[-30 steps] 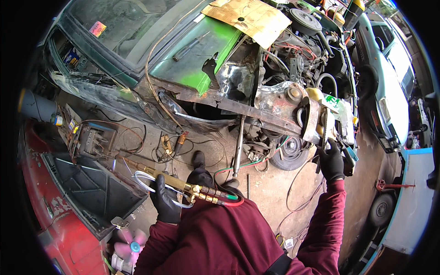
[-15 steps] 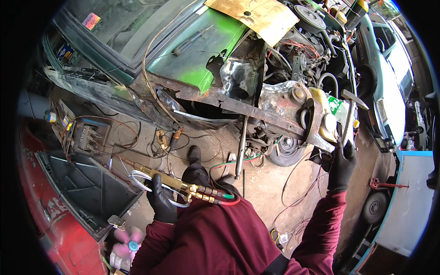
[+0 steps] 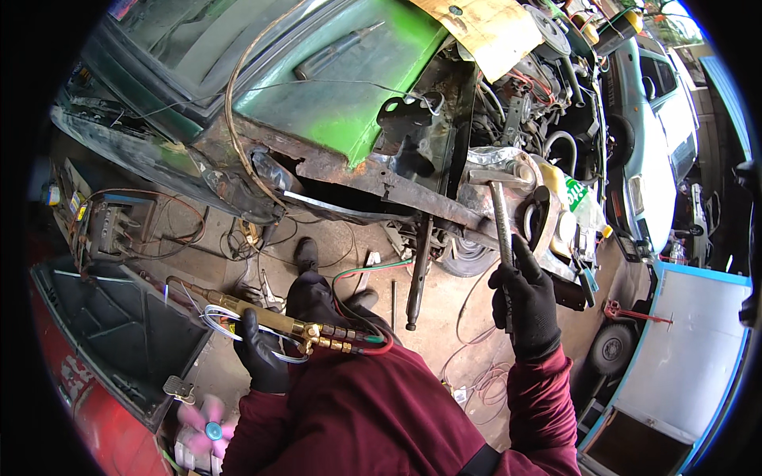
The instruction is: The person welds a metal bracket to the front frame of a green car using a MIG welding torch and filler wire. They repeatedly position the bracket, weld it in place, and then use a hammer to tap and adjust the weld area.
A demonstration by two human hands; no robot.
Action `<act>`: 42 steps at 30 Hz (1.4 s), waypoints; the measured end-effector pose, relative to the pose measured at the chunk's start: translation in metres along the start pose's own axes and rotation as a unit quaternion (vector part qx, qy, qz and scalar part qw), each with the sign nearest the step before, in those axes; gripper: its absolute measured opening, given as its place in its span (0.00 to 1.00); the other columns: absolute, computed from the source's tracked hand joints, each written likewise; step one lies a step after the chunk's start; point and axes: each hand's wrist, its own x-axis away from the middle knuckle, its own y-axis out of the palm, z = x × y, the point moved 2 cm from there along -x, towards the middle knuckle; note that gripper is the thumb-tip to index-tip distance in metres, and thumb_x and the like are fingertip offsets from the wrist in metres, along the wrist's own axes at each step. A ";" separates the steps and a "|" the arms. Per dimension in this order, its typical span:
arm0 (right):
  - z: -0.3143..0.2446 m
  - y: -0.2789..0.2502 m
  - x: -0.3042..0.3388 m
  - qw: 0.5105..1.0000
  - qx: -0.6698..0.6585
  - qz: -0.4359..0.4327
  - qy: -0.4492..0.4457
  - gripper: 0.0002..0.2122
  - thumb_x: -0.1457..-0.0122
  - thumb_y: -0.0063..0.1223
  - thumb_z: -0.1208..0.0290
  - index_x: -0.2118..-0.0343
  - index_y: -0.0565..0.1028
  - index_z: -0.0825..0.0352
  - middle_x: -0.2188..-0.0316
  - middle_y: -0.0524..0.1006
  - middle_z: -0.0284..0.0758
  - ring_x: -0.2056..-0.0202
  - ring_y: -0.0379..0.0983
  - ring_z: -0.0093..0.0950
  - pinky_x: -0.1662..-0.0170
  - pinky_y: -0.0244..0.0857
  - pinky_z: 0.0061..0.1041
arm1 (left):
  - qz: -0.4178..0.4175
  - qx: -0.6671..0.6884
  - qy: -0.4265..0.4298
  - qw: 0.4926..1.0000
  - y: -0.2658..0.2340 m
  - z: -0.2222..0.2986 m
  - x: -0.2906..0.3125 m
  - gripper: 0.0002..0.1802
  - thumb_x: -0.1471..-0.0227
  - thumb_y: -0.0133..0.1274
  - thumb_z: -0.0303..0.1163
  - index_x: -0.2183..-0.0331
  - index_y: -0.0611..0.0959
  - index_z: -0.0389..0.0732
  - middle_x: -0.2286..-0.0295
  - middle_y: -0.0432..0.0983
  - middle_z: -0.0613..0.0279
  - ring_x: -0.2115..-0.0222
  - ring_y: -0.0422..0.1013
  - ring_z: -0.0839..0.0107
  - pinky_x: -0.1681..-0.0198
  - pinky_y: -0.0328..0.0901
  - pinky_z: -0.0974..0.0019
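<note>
My gloved left hand (image 3: 262,357) is closed around a brass gas torch (image 3: 266,316) and a loose coil of white wire (image 3: 209,319). Green and red hoses (image 3: 382,346) run from the torch's valve end, across my lap. In my gloved right hand (image 3: 530,308) a hammer (image 3: 502,222) is gripped by its handle, head pointing away from me. The hammer's head is in front of the bare metal inner panel (image 3: 476,197) of the engine bay; whether it touches cannot be told. A rusty fender edge (image 3: 333,168) runs left from there.
On the green-painted cowl (image 3: 317,111) lies a screwdriver-like tool (image 3: 337,51). Cardboard (image 3: 484,32) covers part of the engine bay. A welding machine (image 3: 119,226), a loose dark panel (image 3: 119,333) and a pink fan (image 3: 210,428) stand left. Hoses (image 3: 488,385) trail over the floor.
My right hand has brought the hammer leftward, from beside the plastic bottle to the inner panel. The left hand still holds the torch and wire coil. The whole view has shifted slightly.
</note>
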 end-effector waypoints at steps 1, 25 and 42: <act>-0.002 0.004 0.000 1.000 -0.003 0.001 0.008 0.32 0.26 0.51 0.74 0.23 0.56 0.71 0.71 0.79 0.35 0.87 0.68 0.20 0.85 0.60 0.21 | -0.008 -0.006 0.001 1.000 -0.001 -0.001 -0.002 0.13 0.29 0.56 0.41 0.52 0.82 0.42 0.56 0.77 0.63 0.52 0.74 0.69 0.44 0.68 0.59; -0.051 0.042 0.009 0.988 0.139 0.037 0.059 0.33 0.29 0.51 0.70 0.24 0.57 0.75 0.76 0.74 0.28 0.84 0.66 0.16 0.81 0.60 0.20 | 0.019 -0.039 -0.073 0.996 -0.030 -0.004 -0.042 0.21 0.28 0.54 0.42 0.44 0.80 0.36 0.51 0.79 0.57 0.50 0.76 0.68 0.45 0.70 0.60; -0.036 0.021 0.008 0.990 0.099 -0.013 0.099 0.33 0.27 0.53 0.67 0.24 0.57 0.73 0.74 0.74 0.30 0.82 0.69 0.17 0.80 0.62 0.18 | -0.036 -0.105 0.002 0.994 -0.026 0.000 -0.041 0.20 0.24 0.49 0.36 0.40 0.79 0.33 0.44 0.75 0.49 0.43 0.74 0.61 0.39 0.70 0.53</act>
